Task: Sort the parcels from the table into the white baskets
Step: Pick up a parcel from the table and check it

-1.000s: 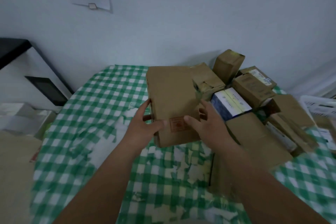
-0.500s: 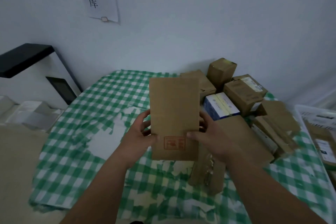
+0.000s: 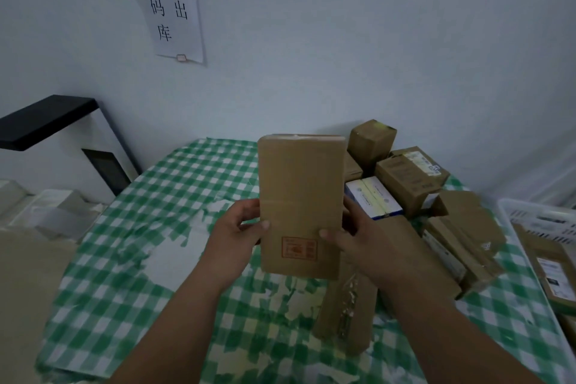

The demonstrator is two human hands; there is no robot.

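Observation:
I hold a flat brown cardboard parcel (image 3: 299, 196) upright above the table, its face with a red stamp turned toward me. My left hand (image 3: 233, 234) grips its left edge, thumb on the front. My right hand (image 3: 358, 237) grips its right edge the same way. A pile of several brown parcels (image 3: 408, 178) and a blue-and-white box (image 3: 372, 198) lies on the table's right half. A white basket (image 3: 511, 218) stands at the right edge with parcels inside it.
The table wears a worn green-and-white checked cloth (image 3: 162, 221). A narrow brown parcel (image 3: 346, 315) lies near the front under my right forearm. A black-topped white cabinet (image 3: 56, 121) stands at the left. A paper notice (image 3: 168, 6) hangs on the wall.
Both hands have lifted the flat parcel off the table and tipped it upright. The view has tilted upward, showing more of the wall and the notice.

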